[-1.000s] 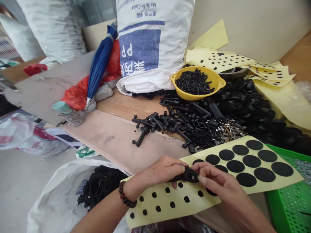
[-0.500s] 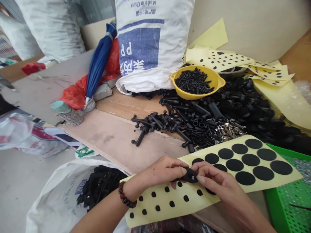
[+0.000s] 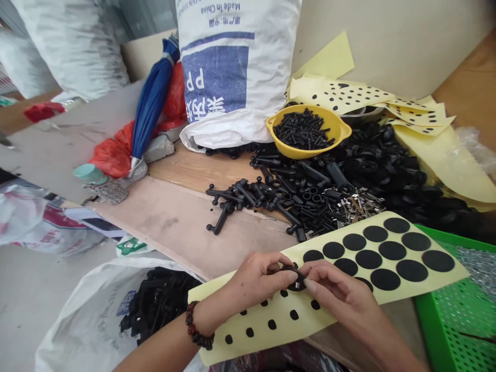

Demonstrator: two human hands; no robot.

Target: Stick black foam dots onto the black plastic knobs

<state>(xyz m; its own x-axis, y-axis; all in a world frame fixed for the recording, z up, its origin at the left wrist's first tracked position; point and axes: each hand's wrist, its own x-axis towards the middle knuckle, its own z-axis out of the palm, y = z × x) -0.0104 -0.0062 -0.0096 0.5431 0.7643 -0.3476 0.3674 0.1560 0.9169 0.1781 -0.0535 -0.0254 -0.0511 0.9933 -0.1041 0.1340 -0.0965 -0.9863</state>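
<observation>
My left hand (image 3: 253, 281) and my right hand (image 3: 337, 297) meet over the near edge of the wooden table (image 3: 174, 217), both pinching one small black plastic part (image 3: 293, 279) with a round head. Under the hands lies a yellow backing sheet (image 3: 263, 323) with small black dots. Beside it, to the right, a second yellow sheet (image 3: 457, 268) carries several large black round pads (image 3: 392, 250). A beaded bracelet (image 3: 197, 328) circles my left wrist.
A pile of black plastic parts (image 3: 310, 191) and small metal pieces (image 3: 358, 204) covers the table's middle. Behind it stand a yellow bowl of screws (image 3: 306, 132), a white woven sack (image 3: 236, 72), used yellow sheets (image 3: 349, 95) and a blue umbrella (image 3: 153, 103). A green perforated tray (image 3: 457, 320) sits at right; a white bag of black parts (image 3: 155, 302) below left.
Both hands have stayed together on the black part, turning it slightly. The view has shifted a little, so everything sits further left in the picture.
</observation>
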